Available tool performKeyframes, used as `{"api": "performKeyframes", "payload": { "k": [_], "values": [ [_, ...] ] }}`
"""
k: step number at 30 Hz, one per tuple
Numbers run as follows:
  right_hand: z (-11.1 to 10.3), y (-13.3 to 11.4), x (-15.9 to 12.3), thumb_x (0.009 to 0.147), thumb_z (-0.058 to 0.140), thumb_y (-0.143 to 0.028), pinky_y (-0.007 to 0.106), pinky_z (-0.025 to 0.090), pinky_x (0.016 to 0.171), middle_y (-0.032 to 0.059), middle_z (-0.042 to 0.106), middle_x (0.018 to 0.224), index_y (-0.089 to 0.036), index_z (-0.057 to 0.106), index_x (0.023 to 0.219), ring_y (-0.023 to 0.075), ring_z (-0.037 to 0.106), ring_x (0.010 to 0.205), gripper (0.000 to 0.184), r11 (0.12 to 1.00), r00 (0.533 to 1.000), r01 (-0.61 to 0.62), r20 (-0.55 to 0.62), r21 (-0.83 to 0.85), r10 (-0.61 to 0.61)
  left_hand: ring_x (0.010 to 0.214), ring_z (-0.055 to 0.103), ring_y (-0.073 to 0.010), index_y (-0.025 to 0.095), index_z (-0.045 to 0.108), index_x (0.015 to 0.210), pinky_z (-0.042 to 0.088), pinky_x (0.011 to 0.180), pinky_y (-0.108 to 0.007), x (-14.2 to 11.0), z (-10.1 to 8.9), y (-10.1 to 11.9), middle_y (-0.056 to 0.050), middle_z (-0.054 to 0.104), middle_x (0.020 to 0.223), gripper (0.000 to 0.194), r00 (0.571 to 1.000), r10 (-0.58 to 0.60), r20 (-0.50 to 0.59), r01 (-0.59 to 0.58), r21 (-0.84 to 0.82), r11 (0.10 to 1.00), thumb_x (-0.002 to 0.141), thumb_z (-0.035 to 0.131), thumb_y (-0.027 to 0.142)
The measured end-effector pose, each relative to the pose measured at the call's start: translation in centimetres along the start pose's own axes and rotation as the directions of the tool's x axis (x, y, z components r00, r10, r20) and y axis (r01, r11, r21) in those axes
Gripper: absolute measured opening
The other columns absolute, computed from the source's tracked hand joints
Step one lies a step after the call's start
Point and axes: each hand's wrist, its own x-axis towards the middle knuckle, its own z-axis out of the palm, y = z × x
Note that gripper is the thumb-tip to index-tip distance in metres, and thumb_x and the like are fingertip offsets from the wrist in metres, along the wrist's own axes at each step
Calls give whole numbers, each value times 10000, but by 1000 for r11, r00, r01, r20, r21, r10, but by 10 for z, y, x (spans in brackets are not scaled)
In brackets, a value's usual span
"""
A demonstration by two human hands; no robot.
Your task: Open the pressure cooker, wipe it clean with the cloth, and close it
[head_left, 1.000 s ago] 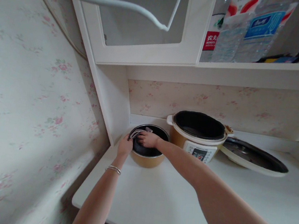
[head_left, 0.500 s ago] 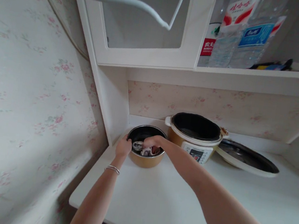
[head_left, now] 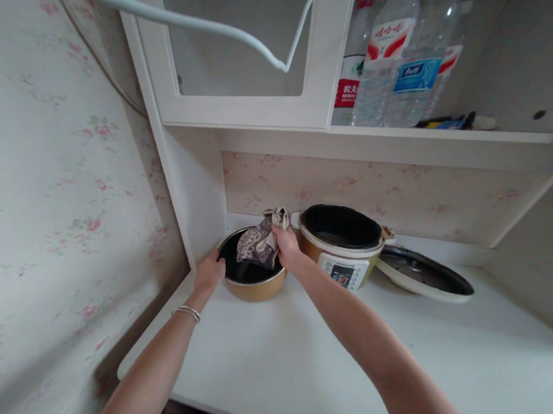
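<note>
Patterned cloth (head_left: 255,247), grey-brown and cream: had lain down inside the gold-sided pot (head_left: 252,292) half a second earlier; was now raised, bunched at the top and hanging loose over the opening. Bared much of the dark interior in rising; seemed to mark a break in wiping contact with the inside, or a fresh arranging of the fabric.

Right hand (head_left: 286,247): had come up out of the pot; gripped the cloth's bunched upper part, above the right side of the rim.

Left hand (head_left: 209,273), bracelet (head_left: 187,312) at the wrist: stayed clasped on the left side of the rim, apart from the cloth.

Position of cloth: was between both hands, nearer the right; contact of lower edge with interior, too dark to tell.

Adjacent, on white table (head_left: 306,372): electric cooker (head_left: 312,249), stood open, just right of the pot; oval lid (head_left: 422,273), lay dark inner face upward beside the cooker.
</note>
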Motion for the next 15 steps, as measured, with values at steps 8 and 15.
{"api": "performKeyframes", "payload": {
  "k": [8, 15],
  "values": [
    [-66, -55, -73, 663, 743, -334, 331, 518, 827, 14, 702, 1019, -234, 611, 1079, 189, 656, 911, 447, 966, 971, 195, -170, 170, -167, 957, 655, -350, 199, 591, 1220, 502, 784, -450, 4, 3, 16, -165, 701, 992, 427, 1000, 5, -2, -5, 131, 991, 863, 388, 317],
    [-107, -20, -124, 649, 756, -440, 326, 512, 769, 80, 710, 975, -154, 667, 1003, 230, 649, 899, 464, 994, 923, 102, -374, 27, -84, 1067, 606, -304, 141, 510, 1312, 464, 909, -448, 5, -2, 4, -186, 612, 1136, 501, 974, 202, -97, -192, 109, 975, 941, 239, 340]
  ]
}}
